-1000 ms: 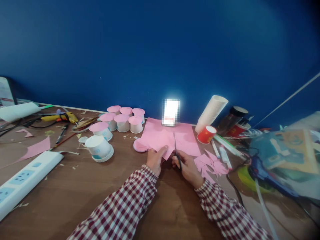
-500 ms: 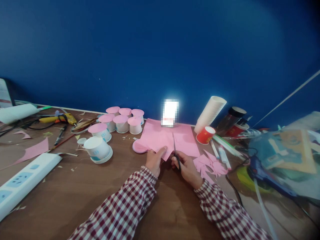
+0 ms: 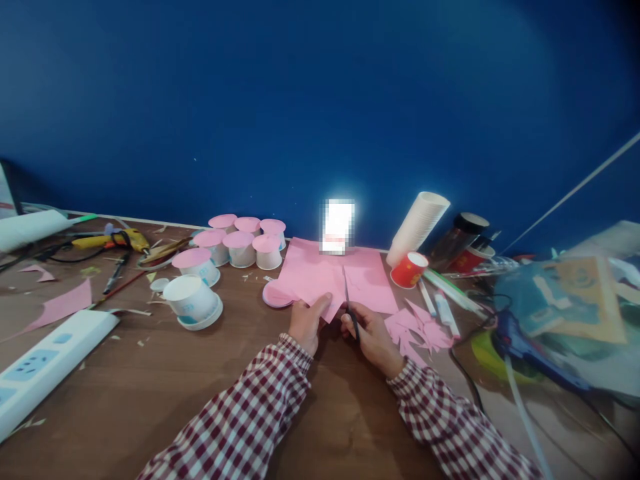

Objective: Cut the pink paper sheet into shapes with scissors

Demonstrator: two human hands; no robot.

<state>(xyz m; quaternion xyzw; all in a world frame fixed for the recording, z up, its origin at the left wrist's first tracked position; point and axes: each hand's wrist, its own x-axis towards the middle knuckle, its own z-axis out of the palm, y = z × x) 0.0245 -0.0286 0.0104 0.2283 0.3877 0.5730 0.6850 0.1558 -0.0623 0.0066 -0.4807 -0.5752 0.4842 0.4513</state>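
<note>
A pink paper sheet [image 3: 320,273] lies on the brown table [image 3: 150,387] in front of me. My left hand [image 3: 306,323] pinches the sheet's near edge, thumb on top. My right hand [image 3: 371,339] is closed on black-handled scissors [image 3: 349,303] whose blades point away from me into the sheet along a cut line. Both arms wear red and white checked sleeves.
Several white cups with pink lids [image 3: 240,241] and an upturned cup [image 3: 190,300] stand to the left. Pink offcuts [image 3: 415,328], pens [image 3: 440,300], a red cup [image 3: 409,269], a cup stack [image 3: 419,224] and a blue glue gun [image 3: 530,347] lie right. A power strip [image 3: 45,363] lies at left.
The scissors have crept a little further into the pink sheet. The view has shifted slightly; both hands keep their hold.
</note>
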